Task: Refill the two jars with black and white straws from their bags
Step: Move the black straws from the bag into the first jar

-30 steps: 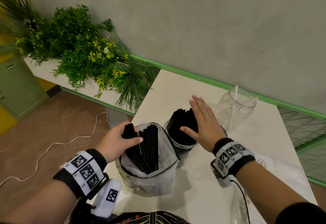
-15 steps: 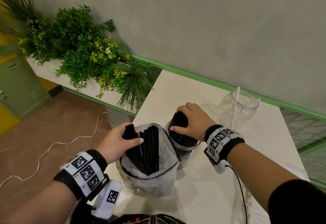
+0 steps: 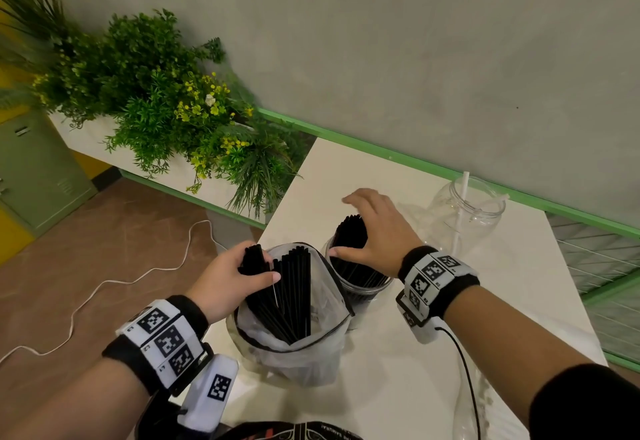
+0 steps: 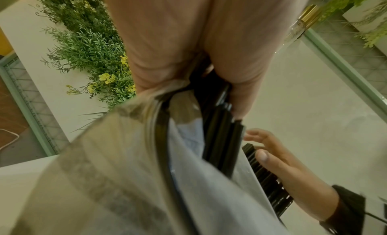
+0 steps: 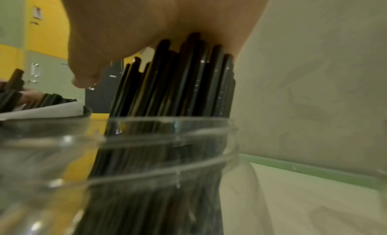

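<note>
Now right hand (image 3: 375,231) loosened from fist half a second ago, fingers spread over black straws (image 3: 349,235) in near jar (image 3: 360,287) centre-table, tamping done; left hand (image 3: 228,280) still clamped on bundle (image 3: 254,261) in bag (image 3: 294,353), next load ready; far-right jar (image 3: 467,211) nearly empty.

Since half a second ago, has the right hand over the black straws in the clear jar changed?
Yes. The right hand has uncurled from gripping the black straws; its fingers now spread above them, towards the grey wall, while the clear jar stays put.
</note>
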Demonstrator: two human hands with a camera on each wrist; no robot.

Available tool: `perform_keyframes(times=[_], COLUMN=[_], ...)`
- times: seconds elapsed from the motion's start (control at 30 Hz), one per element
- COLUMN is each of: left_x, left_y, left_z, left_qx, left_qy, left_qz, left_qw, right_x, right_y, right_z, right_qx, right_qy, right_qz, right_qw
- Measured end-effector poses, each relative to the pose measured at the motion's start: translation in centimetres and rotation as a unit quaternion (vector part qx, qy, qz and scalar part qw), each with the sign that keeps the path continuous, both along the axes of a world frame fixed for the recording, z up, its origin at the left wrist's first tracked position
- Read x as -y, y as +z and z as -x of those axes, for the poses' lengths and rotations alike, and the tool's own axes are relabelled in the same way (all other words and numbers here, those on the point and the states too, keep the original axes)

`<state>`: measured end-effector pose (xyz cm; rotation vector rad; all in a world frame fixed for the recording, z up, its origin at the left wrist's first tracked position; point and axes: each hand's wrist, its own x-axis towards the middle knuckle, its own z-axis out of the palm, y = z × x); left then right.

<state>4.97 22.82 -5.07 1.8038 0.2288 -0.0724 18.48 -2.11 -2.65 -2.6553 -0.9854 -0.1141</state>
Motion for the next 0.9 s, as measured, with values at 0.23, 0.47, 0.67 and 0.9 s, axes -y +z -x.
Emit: perform_keyframes(times=[0.23, 0.47, 0.67, 0.9], left_x=[0.3, 0.2, 0.3, 0.0], left_y=[0.0, 0.1, 0.0, -0.1], left_z=[-0.1, -0.1, -0.2, -0.3], left_qx=[0.003, 0.003, 0.003, 0.009], left_qy=[0.0, 0.001, -0.002, -0.006], left_qz=[-0.007, -0.005, -0.001, -0.002], left_qw=[1.0, 1.0, 1.0, 1.0], right_x=[-0.5, -0.6, -0.9, -1.5], right_y=[-0.8, -0.8, -0.9, 0.2], right_z=[0.0, -0.5, -0.3, -1.0], right_qx=[0.067, 0.081, 0.054, -0.032], right_qy=[-0.003, -0.025, -0.01, -0.026], right_qz=[-0.008, -0.018, -0.06, 0.043], right_qw=[0.998, 0.996, 0.997, 0.998])
